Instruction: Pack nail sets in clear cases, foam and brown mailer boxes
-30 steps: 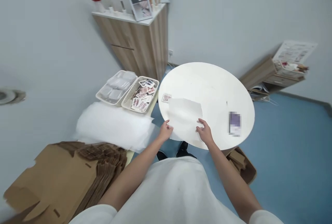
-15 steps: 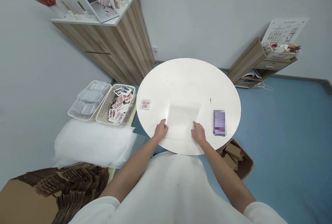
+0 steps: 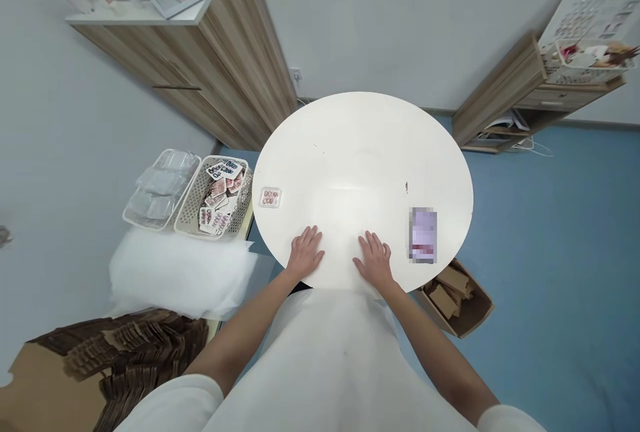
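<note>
My left hand (image 3: 305, 255) lies flat, fingers spread, near the front edge of the round white table (image 3: 365, 132). Opposite it, my right hand (image 3: 375, 260) rests palm down with its fingers apart. Between them a thin white translucent sheet (image 3: 344, 219) lies on the tabletop; only its far edge shows faintly, and how far it reaches under my hands I cannot tell. To the left of my left hand sits a small clear pack of pink press-on nails (image 3: 271, 197). A pixelated purple object (image 3: 423, 235) lies right of my right hand.
Left of the table stand a white basket of nail cards (image 3: 215, 199) and a tray of clear plastic packs (image 3: 163, 189). Nearer are a stack of white sheets (image 3: 180, 272) and folded brown cardboard (image 3: 145, 359). A cardboard box (image 3: 475, 309) stands on the floor at right.
Both hands have gone from pinching the sheet's sides to lying flat with fingers spread. The sheet now lies flatter against the table. The view has shifted slightly.
</note>
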### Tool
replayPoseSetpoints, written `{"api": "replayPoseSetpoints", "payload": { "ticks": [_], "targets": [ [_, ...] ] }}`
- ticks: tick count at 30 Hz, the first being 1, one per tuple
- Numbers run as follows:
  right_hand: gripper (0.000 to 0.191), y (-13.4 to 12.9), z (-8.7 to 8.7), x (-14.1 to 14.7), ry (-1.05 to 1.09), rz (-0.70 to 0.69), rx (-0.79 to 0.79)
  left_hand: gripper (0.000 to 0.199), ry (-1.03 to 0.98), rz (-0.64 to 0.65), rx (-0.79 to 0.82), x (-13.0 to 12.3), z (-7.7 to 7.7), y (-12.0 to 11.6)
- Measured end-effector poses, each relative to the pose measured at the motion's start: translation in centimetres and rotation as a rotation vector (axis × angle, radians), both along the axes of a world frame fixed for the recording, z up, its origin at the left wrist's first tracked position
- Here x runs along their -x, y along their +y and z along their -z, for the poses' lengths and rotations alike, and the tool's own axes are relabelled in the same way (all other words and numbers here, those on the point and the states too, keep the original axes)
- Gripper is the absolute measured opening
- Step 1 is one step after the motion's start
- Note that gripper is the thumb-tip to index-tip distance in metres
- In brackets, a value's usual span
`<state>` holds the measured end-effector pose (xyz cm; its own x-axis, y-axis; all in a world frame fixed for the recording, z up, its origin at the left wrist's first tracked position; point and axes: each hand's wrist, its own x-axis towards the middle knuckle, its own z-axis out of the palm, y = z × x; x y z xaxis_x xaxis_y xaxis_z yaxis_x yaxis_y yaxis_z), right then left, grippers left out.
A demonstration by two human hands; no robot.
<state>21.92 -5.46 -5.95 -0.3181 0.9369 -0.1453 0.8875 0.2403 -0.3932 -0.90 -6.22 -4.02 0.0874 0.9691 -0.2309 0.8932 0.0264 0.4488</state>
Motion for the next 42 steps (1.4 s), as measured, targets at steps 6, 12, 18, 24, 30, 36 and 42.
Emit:
{"api": "replayPoseSetpoints", "payload": {
  "ticks": [6,12,18,24,30,36,42],
  "targets": [
    [0.050,1.5,0.2,0.7,-0.017,0.045,0.043,0.052,0.029,0.072,0.090,-0.5,0.2,1.2],
    [0.052,2.7,0.2,1.1,-0.044,0.102,0.065,0.054,-0.018,0.116,0.117,0.3,0.5,3.1],
    [0.051,2.1,-0.8,2.2,-0.114,0.185,0.038,0.054,-0.135,0.141,0.073,1.6,0.2,2.6],
    [0.048,2.4,-2.0,7.8,-0.041,0.221,-0.015,0.050,-0.164,0.050,-0.020,7.5,-0.2,2.7],
    [0.051,4.9,-2.1,16.9,0.276,0.171,0.242,0.060,-0.235,-0.338,-0.122,16.2,0.8,4.7],
    [0.065,7.8,-2.2,23.3,0.594,0.253,0.487,0.062,-0.429,-0.495,0.057,18.7,1.1,7.2],
    [0.070,8.7,-2.8,26.1,0.729,0.269,0.612,0.060,-0.677,-0.559,0.145,17.4,1.8,7.7]
  ]
}}
